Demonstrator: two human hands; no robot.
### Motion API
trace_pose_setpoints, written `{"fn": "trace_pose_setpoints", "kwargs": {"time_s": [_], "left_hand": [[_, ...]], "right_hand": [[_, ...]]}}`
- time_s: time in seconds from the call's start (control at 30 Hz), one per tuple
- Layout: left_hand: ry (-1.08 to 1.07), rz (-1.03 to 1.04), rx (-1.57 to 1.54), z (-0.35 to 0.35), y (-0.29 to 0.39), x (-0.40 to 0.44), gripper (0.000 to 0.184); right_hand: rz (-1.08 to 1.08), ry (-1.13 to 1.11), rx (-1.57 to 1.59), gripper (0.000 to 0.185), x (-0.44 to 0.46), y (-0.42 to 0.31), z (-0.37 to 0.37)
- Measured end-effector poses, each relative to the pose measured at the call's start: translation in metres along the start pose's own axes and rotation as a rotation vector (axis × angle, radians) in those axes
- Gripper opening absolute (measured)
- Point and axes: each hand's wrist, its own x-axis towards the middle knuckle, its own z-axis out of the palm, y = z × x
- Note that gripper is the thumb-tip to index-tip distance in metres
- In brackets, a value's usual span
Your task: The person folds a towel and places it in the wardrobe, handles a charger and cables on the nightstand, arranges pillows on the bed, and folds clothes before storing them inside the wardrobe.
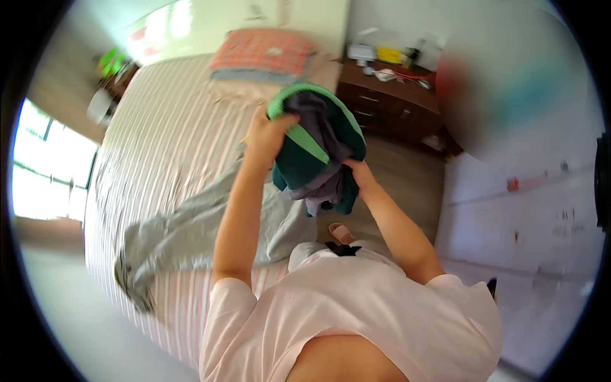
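Both hands hold up a bunched dark green garment [296,162] with light green ribbed trim and a purple-grey inner side; its exact kind is hard to make out. My left hand [267,132] is closed on the trim at its upper left. Lower on the right side, my right hand [361,175] grips the dark green edge, its fingertips partly hidden by the cloth. A pair of grey trousers [191,229] lies spread across the near part of the bed, below and left of the garment.
The striped bed [153,134] fills the left, with a checked pillow [264,54] at its head. A dark wooden nightstand [382,95] carries small items. Pale cabinet doors [509,219] stand on the right. A pink slipper [342,233] shows on the floor.
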Motion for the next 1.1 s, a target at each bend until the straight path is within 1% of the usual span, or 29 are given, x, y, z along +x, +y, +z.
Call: {"fn": "trace_pose_setpoints", "kwargs": {"time_s": [0.03,0.07,0.1,0.13,0.17,0.2,0.23,0.27,0.33,0.37,0.4,0.43,0.5,0.53,0.6,0.63,0.67,0.7,0.73,0.77,0.8,0.87,0.9,0.93,1.0,1.03,1.07,1.1], "left_hand": [[-0.152,0.097,0.104,0.021,-0.007,0.001,0.033],[-0.205,0.243,0.233,0.047,-0.012,-0.006,0.037],[-0.256,0.351,0.359,0.072,-0.025,-0.012,0.041],[-0.303,0.466,0.482,0.095,-0.036,-0.02,0.045],[-0.383,0.529,0.519,0.117,-0.037,-0.033,0.048],[-0.457,0.595,0.558,0.139,-0.038,-0.047,0.052],[-0.557,0.628,0.605,0.157,-0.047,-0.059,0.056],[-0.628,0.669,0.616,0.176,-0.056,-0.069,0.056],[-0.77,0.757,0.637,0.207,-0.068,-0.092,0.056],[-0.886,0.745,0.678,0.219,-0.072,-0.103,0.06],[-0.926,0.761,0.665,0.232,-0.076,-0.113,0.06],[-0.993,0.745,0.661,0.244,-0.079,-0.122,0.062],[-1.141,0.69,0.682,0.271,-0.086,-0.138,0.068],[-1.161,0.696,0.678,0.284,-0.087,-0.146,0.068],[-1.128,0.798,0.561,0.311,-0.089,-0.157,0.063],[-1.133,0.799,0.562,0.321,-0.091,-0.16,0.063],[-1.146,0.725,0.46,0.332,-0.094,-0.157,0.059],[-1.144,0.648,0.359,0.344,-0.096,-0.152,0.055],[-1.121,0.638,0.366,0.351,-0.098,-0.143,0.055],[-1.061,0.312,0.231,0.354,-0.1,-0.127,0.043],[-0.972,-0.005,0.09,0.353,-0.099,-0.111,0.032],[-0.768,-0.365,-0.245,0.333,-0.082,-0.083,0.025],[-0.688,-0.416,-0.288,0.315,-0.07,-0.073,0.024],[-0.606,-0.465,-0.329,0.292,-0.063,-0.062,0.023],[-0.522,-0.457,-0.378,0.232,-0.074,-0.035,0.037],[-0.447,-0.429,-0.427,0.2,-0.072,-0.03,0.033],[-0.371,-0.399,-0.475,0.168,-0.069,-0.029,0.03],[-0.317,-0.382,-0.469,0.135,-0.065,-0.028,0.034]], "right_hand": [[0.052,0.062,0.223,0.039,-0.004,0.009,-0.022],[0.092,0.113,0.45,0.04,-0.015,0.01,-0.041],[0.044,0.172,0.472,0.04,-0.033,0.002,-0.053],[0.046,0.293,0.533,0.039,-0.055,-0.008,-0.059],[0.051,0.41,0.6,0.039,-0.078,-0.013,-0.065],[0.011,0.459,0.633,0.039,-0.099,-0.015,-0.076],[-0.06,0.476,0.698,0.037,-0.118,-0.017,-0.088],[-0.129,0.488,0.761,0.035,-0.134,-0.019,-0.102],[-0.219,0.566,0.765,0.031,-0.167,-0.012,-0.139],[-0.316,0.61,0.734,0.031,-0.184,-0.009,-0.152],[-0.407,0.654,0.699,0.03,-0.2,-0.006,-0.162],[-0.424,0.718,0.729,0.03,-0.214,-0.006,-0.171],[-0.469,0.736,0.757,0.031,-0.237,-0.001,-0.197],[-0.486,0.727,0.763,0.031,-0.247,0.001,-0.209],[-0.518,0.729,0.768,0.032,-0.264,-0.001,-0.232],[-0.529,0.718,0.767,0.033,-0.27,-0.001,-0.24],[-0.524,0.711,0.767,0.033,-0.277,-0.006,-0.247],[-0.488,0.718,0.649,0.036,-0.284,-0.019,-0.251],[-0.447,0.718,0.527,0.041,-0.291,-0.033,-0.253],[-0.384,0.772,0.448,0.047,-0.296,-0.054,-0.244],[-0.361,0.745,0.435,0.047,-0.294,-0.062,-0.251],[-0.183,0.63,0.061,0.045,-0.285,-0.077,-0.267],[-0.18,0.593,-0.043,0.039,-0.274,-0.081,-0.272],[-0.16,0.55,-0.053,0.039,-0.261,-0.086,-0.275],[-0.099,0.302,-0.307,0.037,-0.229,-0.093,-0.27],[-0.088,0.235,-0.385,0.036,-0.216,-0.101,-0.252],[-0.075,0.189,-0.396,0.036,-0.202,-0.107,-0.234],[-0.071,0.086,-0.47,0.036,-0.186,-0.111,-0.214]]}}
